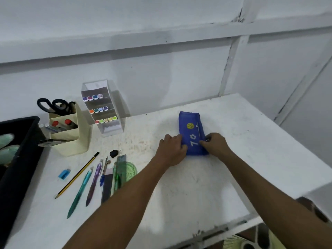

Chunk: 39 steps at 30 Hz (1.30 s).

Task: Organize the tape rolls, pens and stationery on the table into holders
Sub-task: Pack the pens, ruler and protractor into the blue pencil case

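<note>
A blue pencil pouch (192, 128) with a yellow ball print lies on the white table (197, 186). My left hand (171, 150) grips its near left corner. My right hand (215, 143) pinches its near right edge by the zipper. Left of my arms lies a row of loose stationery: a striped pencil (77, 177), a teal pen (80, 193), a purple pen (93, 184), a green ruler (120, 169) on a green protractor (131, 170), a blue sharpener (64, 174) and a black eraser (114, 153).
A cream desk organizer (71, 137) holds black scissors (52, 105) and markers at the back left. A clear tiered marker rack (106, 112) stands beside it. A black tray (16, 159) fills the left edge. The wall runs behind; the table edge lies near right.
</note>
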Each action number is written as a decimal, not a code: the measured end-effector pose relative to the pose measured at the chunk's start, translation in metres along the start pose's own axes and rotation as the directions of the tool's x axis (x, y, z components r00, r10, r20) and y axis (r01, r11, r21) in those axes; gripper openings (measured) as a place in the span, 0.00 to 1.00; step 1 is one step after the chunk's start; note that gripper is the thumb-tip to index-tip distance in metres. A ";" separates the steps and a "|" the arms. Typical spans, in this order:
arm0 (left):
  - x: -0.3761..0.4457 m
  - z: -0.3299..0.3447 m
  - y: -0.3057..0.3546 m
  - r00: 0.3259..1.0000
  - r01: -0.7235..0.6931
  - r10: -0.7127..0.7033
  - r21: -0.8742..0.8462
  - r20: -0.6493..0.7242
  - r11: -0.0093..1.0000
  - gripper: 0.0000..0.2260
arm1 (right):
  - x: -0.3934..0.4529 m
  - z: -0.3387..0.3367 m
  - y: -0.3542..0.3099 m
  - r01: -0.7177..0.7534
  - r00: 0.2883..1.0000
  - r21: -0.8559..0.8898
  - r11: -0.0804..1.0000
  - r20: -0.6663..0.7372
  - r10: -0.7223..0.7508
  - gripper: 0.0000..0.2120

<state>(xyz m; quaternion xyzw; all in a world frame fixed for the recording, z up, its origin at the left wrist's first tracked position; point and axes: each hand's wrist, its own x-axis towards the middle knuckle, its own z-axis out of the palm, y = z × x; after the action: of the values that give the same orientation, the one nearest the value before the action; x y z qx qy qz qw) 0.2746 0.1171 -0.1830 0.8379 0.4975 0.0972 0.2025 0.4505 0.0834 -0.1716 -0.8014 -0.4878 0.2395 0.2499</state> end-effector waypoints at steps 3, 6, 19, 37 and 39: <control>-0.009 -0.002 -0.012 0.998 -0.067 0.068 0.127 -0.005 0.990 0.16 | -0.005 0.001 -0.003 -0.051 0.999 0.177 0.983 0.007 0.051 0.16; -0.016 -0.008 -0.029 0.993 -0.077 0.091 0.174 -0.074 0.982 0.14 | -0.005 0.006 -0.012 -0.072 0.997 0.273 0.959 0.058 0.058 0.11; -0.022 -0.011 -0.032 0.998 0.070 -0.069 0.173 -0.012 0.983 0.29 | -0.009 0.000 -0.027 -0.056 0.998 0.382 0.923 0.018 0.053 0.07; -0.076 -0.047 -0.119 0.964 0.260 -0.235 0.270 -0.124 0.927 0.21 | -0.036 0.028 -0.092 -0.179 0.961 0.675 0.716 0.276 -0.019 0.12; -0.082 -0.054 -0.126 0.958 0.286 -0.266 0.269 -0.109 0.920 0.22 | -0.042 0.038 -0.107 -0.086 0.970 0.591 0.802 0.233 -0.068 0.14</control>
<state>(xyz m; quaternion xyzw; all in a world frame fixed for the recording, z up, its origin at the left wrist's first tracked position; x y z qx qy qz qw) 0.1146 0.1115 -0.1863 0.7756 0.6262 0.0255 0.0751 0.3386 0.0950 -0.1269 -0.6488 -0.4104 0.4779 0.4269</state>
